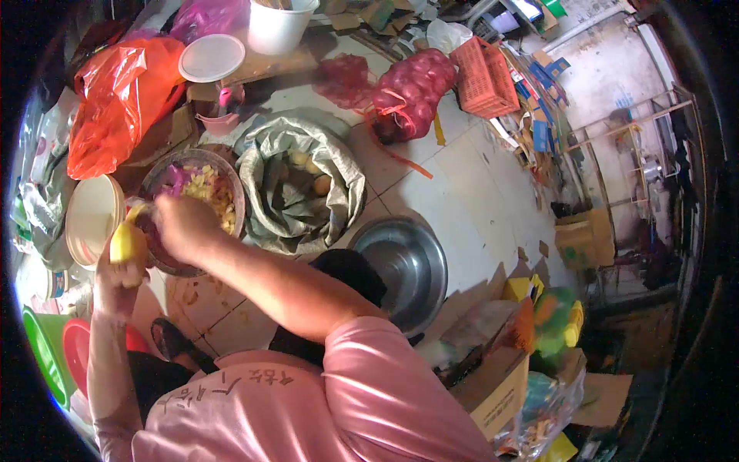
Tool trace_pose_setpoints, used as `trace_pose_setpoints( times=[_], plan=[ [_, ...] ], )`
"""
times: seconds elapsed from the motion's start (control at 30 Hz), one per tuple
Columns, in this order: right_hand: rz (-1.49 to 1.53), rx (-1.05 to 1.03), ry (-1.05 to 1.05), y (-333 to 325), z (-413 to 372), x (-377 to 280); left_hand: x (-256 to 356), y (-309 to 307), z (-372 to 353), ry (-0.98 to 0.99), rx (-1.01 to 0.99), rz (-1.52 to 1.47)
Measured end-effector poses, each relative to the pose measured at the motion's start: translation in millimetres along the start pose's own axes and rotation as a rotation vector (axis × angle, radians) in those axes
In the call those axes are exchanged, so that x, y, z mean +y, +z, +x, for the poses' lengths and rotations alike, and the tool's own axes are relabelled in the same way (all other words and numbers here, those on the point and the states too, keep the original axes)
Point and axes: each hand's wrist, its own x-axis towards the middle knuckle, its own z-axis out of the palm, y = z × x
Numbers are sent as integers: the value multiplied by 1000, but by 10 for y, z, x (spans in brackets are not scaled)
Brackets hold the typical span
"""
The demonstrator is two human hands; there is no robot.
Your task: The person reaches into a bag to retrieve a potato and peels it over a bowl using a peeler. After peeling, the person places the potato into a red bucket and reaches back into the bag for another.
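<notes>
My left hand [122,279] is wrapped round a yellow peeled potato [128,245], held upright beside the bowl. Close to the potato's top, my right hand [183,225] is closed over the bowl; what it grips is hidden by the fingers. A thin strip of peel [137,211] shows between the potato and that hand. Below lies a round bowl [237,175] with yellow peelings [206,186] and some purple pieces in it. To its right stands an open woven sack [259,145] with several potatoes [302,160] inside.
A metal basin [412,266] sits right of my knee. Left of the bowl is a white tub [91,219]. Farther back are an orange plastic bag [115,96], a white bucket [281,29], a red net sack [416,88] and a red crate [483,77]. Cardboard boxes [493,393] stand at right.
</notes>
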Motion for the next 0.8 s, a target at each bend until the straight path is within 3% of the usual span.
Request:
trace_pose_setpoints(
  times=[0.03,0.1,0.17,0.33,0.47,0.5,0.57,0.6,0.63,0.67,0.7,0.73,0.8],
  plan=[
    [22,-6,78,79,168,349,63,21,-87,75,-118,18],
    [4,141,-33,-73,208,372,120,45,-130,61,-124,-15],
    [62,44,52,-203,128,71,78,-23,-60,21,-51,-91],
    [115,-45,-122,47,-149,-194,-180,-279,179,-42,83,-288],
    [96,-67,-142,15,-198,-222,-182,-366,149,-130,113,-328],
    [80,-71,-127,1,-169,-224,-97,-284,84,-121,38,-307],
    [5,-30,-72,212,23,185,125,95,-134,-5,11,-208],
    [-281,-40,-307,366,205,591,175,213,-166,26,-21,-193],
    [37,98,-41,206,150,436,229,252,-194,57,-42,-170],
    [-87,31,-166,54,178,320,272,269,-197,16,-11,-172],
    [-29,55,-109,9,169,214,303,232,-164,-17,-7,-161],
    [0,183,-252,18,181,204,286,211,-140,-19,65,-184],
    [9,-18,0,-77,102,-13,202,63,-54,-81,141,-303]
  ],
)
